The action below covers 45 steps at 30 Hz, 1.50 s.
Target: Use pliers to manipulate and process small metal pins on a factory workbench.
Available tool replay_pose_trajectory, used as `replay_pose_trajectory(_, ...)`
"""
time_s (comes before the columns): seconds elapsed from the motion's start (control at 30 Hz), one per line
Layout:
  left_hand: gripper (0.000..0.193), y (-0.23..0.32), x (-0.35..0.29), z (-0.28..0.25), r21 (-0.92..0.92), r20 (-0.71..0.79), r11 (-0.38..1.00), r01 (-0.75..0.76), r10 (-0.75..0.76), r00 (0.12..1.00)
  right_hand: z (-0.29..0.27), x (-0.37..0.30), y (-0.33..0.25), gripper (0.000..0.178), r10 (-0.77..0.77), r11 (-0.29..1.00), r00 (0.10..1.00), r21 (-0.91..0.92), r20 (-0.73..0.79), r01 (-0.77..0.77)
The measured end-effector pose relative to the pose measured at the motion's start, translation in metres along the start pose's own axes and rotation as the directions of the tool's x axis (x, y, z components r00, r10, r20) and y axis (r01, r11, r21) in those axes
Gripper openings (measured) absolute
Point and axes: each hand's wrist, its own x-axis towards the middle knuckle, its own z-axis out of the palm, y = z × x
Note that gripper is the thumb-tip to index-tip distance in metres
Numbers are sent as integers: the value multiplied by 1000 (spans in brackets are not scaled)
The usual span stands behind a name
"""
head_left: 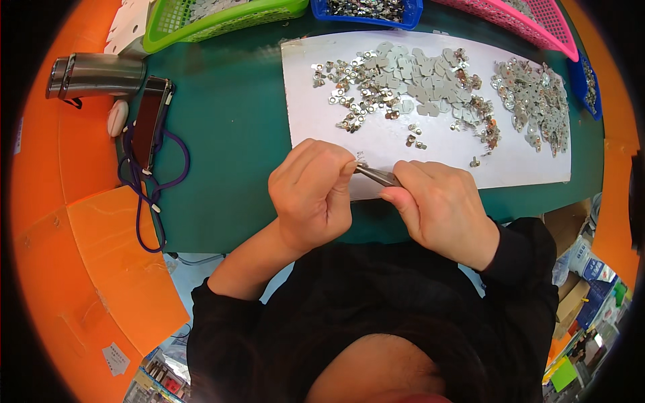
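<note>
My right hand [440,205] is closed around a pair of pliers [379,176], whose narrow metal jaws point left. My left hand [314,191] is closed in a pinch, thumb against the curled fingers, right at the tip of the jaws. Whatever it pinches is too small and covered to make out. Just beyond both hands lies a white sheet [309,141]. On it are flat grey metal plates [423,74], small shiny metal clips [349,94] heaped beside them, and a pile of assembled-looking metal pieces [537,101] at the right.
Along the far edge stand a green basket [228,28], a blue bin [366,22] and a pink basket [531,37], with another blue bin [584,87] at the right. At left lie a steel tumbler [104,75], a phone [151,124] with a purple cord [187,161], and a pale oval object [117,118].
</note>
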Motion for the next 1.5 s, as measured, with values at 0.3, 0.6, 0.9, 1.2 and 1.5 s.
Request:
replay_pose_trajectory(0.3, 9, -2, 15, -15, -184, 219, 967, 178, -136, 966, -54, 9, 12, 19, -91, 996, 983, 13, 163, 90)
replay_pose_trajectory(0.6, 9, 2, 27, -22, -159, 386, 983, 88, -20, 922, -78, 26, 7, 29, -119, 980, 929, -109, 351, 167)
replay_pose_trajectory(0.9, 8, 3, 28, -23, -175, 471, 982, 76, 16, 882, -80, 33, 14, 33, -135, 988, 886, -1, 444, 152)
replay_pose_trajectory(1.2, 8, 14, 20, -24, -77, 461, 979, 186, -131, 878, -66, 30, 17, 32, -160, 984, 903, -4, 399, 176)
replay_pose_trajectory(1.5, 8, 2, 22, -21, -6, 404, 998, 70, -61, 913, -39, 13, 22, 31, -213, 843, 968, -476, 131, 250)
